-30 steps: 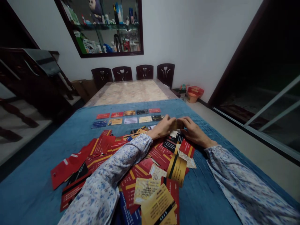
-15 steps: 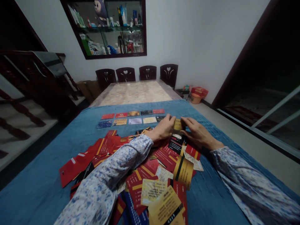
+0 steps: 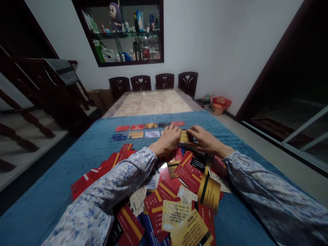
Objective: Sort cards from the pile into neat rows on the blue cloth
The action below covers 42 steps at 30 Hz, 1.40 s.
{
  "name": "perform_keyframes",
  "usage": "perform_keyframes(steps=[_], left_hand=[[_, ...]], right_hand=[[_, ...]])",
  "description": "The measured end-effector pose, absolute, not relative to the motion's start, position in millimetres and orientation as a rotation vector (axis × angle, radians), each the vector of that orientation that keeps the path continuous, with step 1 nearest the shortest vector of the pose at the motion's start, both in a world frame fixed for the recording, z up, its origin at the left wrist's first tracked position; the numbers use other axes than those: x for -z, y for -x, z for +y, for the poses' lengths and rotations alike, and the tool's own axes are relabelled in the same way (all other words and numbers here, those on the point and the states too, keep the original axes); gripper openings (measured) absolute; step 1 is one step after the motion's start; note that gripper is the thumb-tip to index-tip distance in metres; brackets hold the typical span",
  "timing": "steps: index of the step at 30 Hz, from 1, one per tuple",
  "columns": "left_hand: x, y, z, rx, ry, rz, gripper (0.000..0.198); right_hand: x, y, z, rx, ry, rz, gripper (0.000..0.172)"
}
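My left hand has its fingers bent and pressed together at the left edge of a gold card. On the card's right edge, the fingers and thumb of my right hand close around it. The card sits just beyond the pile, at the right end of the near row, and my left hand covers part of that row. Below both hands spreads a loose pile of red cards, with black, blue, white and gold cards mixed in. A gold card with a dark stripe lies near my right sleeve.
Two rows of cards lie past the pile, among them a red card, a blue card and a lilac card. A blue cloth covers the near table. Dark chairs stand at the far end.
Both hands have shifted left with the gold card between them, toward the near row. My left hand now hides the row's right part. The view has tilted slightly.
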<state>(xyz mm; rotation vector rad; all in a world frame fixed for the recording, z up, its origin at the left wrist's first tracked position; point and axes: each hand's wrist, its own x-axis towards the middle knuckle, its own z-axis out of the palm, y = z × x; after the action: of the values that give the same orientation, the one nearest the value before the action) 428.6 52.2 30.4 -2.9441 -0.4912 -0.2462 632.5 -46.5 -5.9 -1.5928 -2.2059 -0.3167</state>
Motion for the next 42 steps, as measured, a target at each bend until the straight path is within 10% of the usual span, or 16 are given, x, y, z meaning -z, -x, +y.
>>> perform_keyframes(steps=[16, 42], left_hand=[[-39.4, -373.3, 148.8, 0.181, 2.934, -0.808, 0.032], [-3.9, -362.2, 270.0, 0.037, 3.044, -0.931, 0.023]], right_hand=[[-40.1, -569.5, 63.7, 0.220, 1.666, -2.441, 0.021], [-19.1, -543.4, 172.7, 0.051, 1.926, -2.505, 0.037]])
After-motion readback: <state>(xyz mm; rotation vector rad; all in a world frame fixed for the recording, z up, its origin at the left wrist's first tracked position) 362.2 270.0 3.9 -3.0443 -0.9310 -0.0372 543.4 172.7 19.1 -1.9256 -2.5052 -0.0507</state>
